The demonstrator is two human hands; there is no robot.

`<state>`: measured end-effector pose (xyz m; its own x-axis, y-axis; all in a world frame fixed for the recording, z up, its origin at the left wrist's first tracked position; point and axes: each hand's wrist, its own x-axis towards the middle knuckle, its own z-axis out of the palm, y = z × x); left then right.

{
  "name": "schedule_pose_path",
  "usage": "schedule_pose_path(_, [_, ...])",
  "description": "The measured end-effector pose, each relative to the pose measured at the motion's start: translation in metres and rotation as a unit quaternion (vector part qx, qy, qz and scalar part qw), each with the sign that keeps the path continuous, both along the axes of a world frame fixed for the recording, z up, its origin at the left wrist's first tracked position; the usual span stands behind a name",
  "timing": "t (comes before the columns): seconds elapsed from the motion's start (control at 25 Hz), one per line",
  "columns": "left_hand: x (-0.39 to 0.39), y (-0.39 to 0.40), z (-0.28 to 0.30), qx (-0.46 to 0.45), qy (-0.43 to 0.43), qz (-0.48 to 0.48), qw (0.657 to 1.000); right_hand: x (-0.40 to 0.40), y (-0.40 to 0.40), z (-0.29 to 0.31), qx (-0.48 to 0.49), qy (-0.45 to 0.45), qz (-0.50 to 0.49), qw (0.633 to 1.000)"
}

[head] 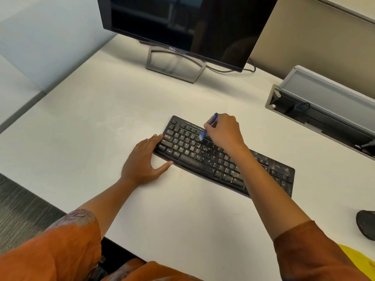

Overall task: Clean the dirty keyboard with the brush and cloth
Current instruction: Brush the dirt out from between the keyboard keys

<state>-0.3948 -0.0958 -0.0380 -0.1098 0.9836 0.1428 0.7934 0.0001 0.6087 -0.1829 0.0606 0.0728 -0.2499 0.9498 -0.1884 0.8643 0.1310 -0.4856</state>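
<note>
Your right hand (223, 131) pinches a small blue-handled brush (207, 128), its pale bristles touching the upper key rows of the grimy black plastic keyboard (205, 157), which lies slanted on the white desk (101, 118). Your left hand (145, 161) rests flat with fingers straight against the keyboard's left end, thumb spread along its front edge. A yellow cloth (357, 258) shows at the lower right corner.

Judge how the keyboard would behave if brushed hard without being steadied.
The keyboard looks thin, flat and probably light, so it would likely slide on the smooth desk. It seems stiff, unlikely to bend. The left hand pressing its end suggests it shifts easily.
</note>
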Motion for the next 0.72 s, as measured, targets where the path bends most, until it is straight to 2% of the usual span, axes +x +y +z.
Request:
schedule_pose_path(0.08, [0.000, 0.000, 0.000, 0.000, 0.002, -0.001, 1.000, -0.007, -0.006, 0.000, 0.002, 0.061, -0.050, 0.997])
schedule_pose_path(0.16, [0.000, 0.001, 0.000, -0.001, 0.004, 0.000, 1.000, -0.010, -0.013, 0.000, 0.005, 0.086, -0.075, 0.993])
schedule_pose_path(0.32, [0.000, 0.001, -0.001, -0.002, 0.002, 0.002, 1.000, -0.014, -0.020, -0.006, -0.032, 0.071, -0.050, 0.996])
schedule_pose_path(0.48, [0.000, 0.001, -0.001, 0.002, 0.002, -0.002, 1.000, -0.016, -0.020, -0.004, 0.001, 0.095, -0.078, 0.992])
schedule_pose_path(0.64, [-0.001, 0.002, 0.000, -0.003, 0.004, 0.001, 1.000, -0.016, -0.020, -0.003, -0.031, 0.069, -0.037, 0.996])
schedule_pose_path(0.72, [0.000, 0.001, 0.000, -0.003, 0.006, -0.001, 1.000, -0.018, -0.019, -0.002, -0.014, 0.076, -0.047, 0.996])
